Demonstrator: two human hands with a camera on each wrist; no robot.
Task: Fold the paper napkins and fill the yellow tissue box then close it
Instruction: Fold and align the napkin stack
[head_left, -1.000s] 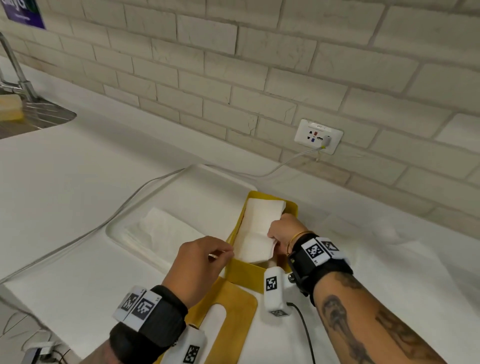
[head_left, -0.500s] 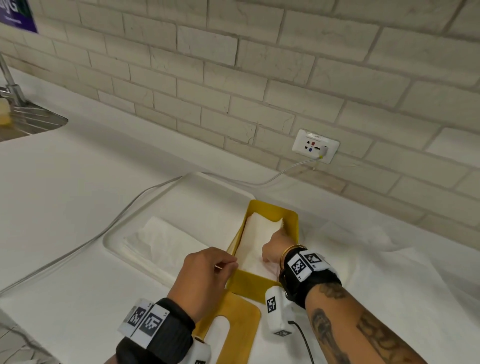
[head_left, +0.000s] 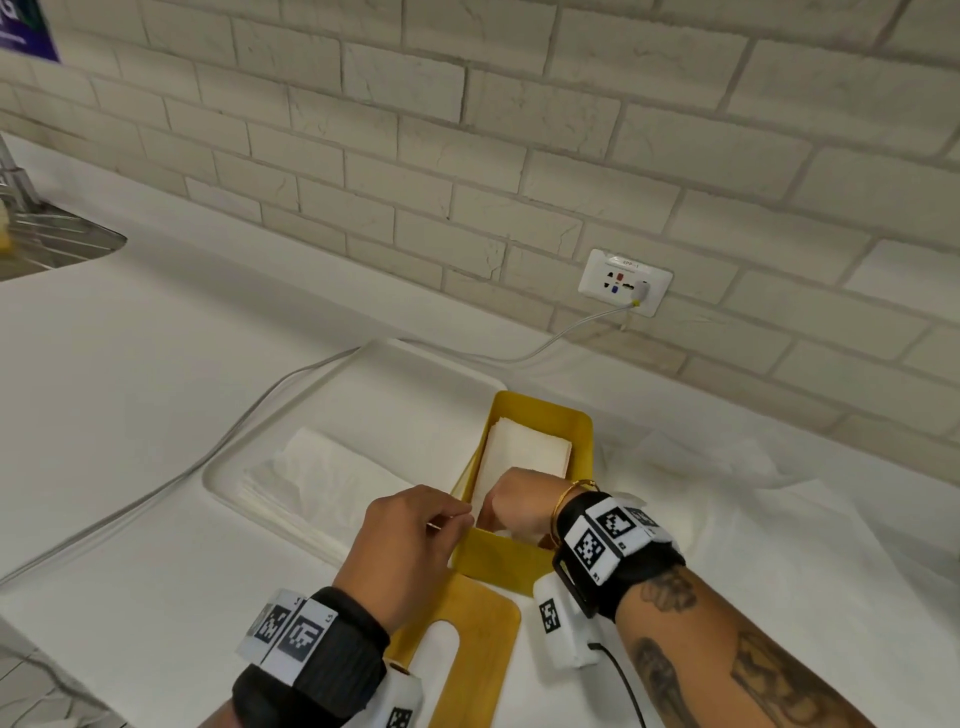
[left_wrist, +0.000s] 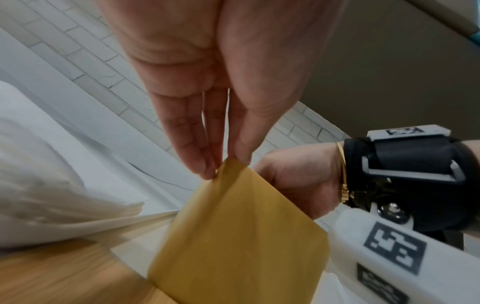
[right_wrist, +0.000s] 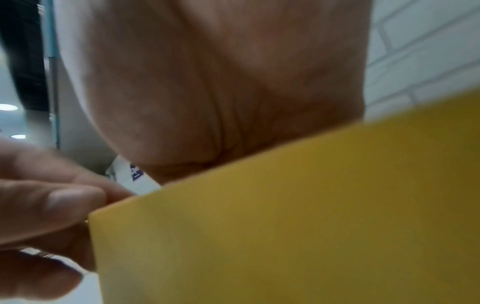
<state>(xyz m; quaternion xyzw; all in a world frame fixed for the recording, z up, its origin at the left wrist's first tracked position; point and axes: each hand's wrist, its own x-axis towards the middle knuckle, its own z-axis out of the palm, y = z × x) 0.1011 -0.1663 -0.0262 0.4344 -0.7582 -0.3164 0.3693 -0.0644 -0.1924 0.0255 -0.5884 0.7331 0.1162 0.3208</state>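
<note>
The open yellow tissue box (head_left: 581, 441) stands on the white counter with folded white napkins (head_left: 527, 449) lying flat inside. My left hand (head_left: 462, 519) pinches the box's near left corner; in the left wrist view its fingertips (left_wrist: 207, 170) and thumb meet on the box (left_wrist: 233, 236) rim. My right hand (head_left: 511, 506) reaches down into the near end of the box onto the napkins, its fingers hidden by the wall. The right wrist view shows only the palm (right_wrist: 221, 82) above the box wall (right_wrist: 285, 226). The wooden lid (head_left: 483, 639) with a slot lies in front of the box.
A white tray (head_left: 223, 467) left of the box holds a stack of unfolded napkins (head_left: 322, 478). A cable (head_left: 249, 415) runs from the wall socket (head_left: 626, 280) across the counter. A sink (head_left: 57, 244) sits at far left. The brick wall is close behind.
The right hand has pushed the folded napkin down; it now lies flat in the box, and the hand has sunk into the near end. The left hand stays on the corner.
</note>
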